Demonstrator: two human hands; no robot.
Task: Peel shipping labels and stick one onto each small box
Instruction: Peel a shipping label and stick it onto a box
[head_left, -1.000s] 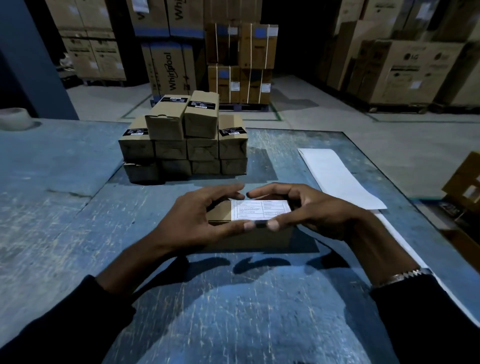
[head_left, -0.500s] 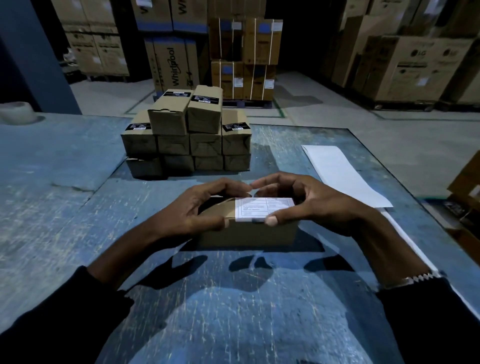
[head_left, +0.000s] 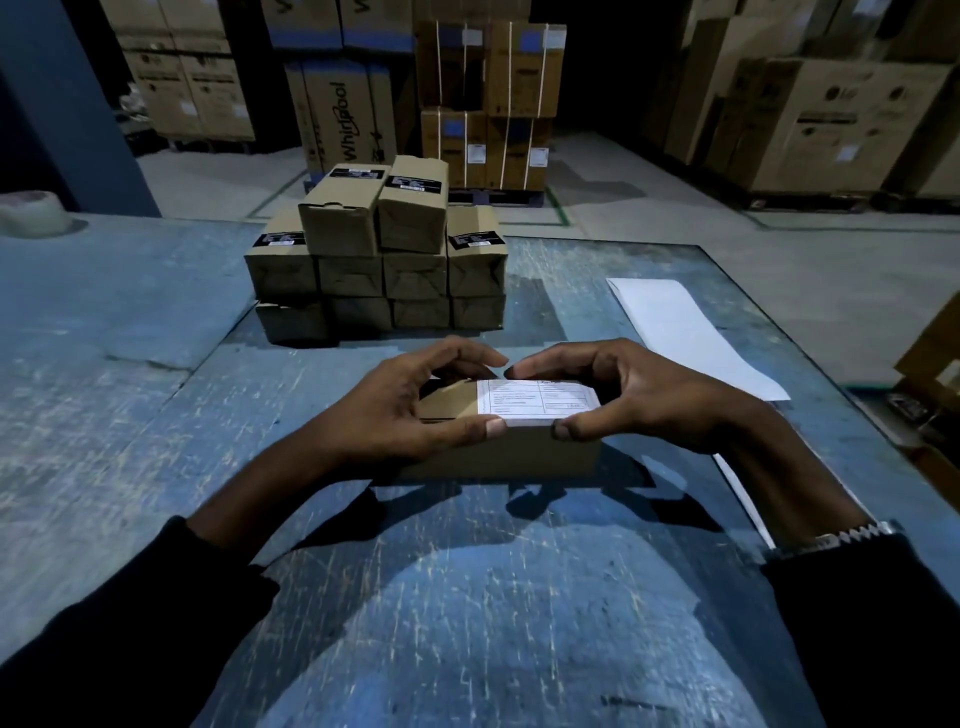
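Your desk (head_left: 156, 415) carries a stack of boxes (head_left: 379, 260) toward its far edge and backing paper (head_left: 691, 338) along its right edge. Mid-desk, your left hand (head_left: 395, 410) and right hand (head_left: 639, 400) both grip the small box (head_left: 498, 452), thumbs on the label (head_left: 535, 400). It looks light and stiff; hold it by its long sides.
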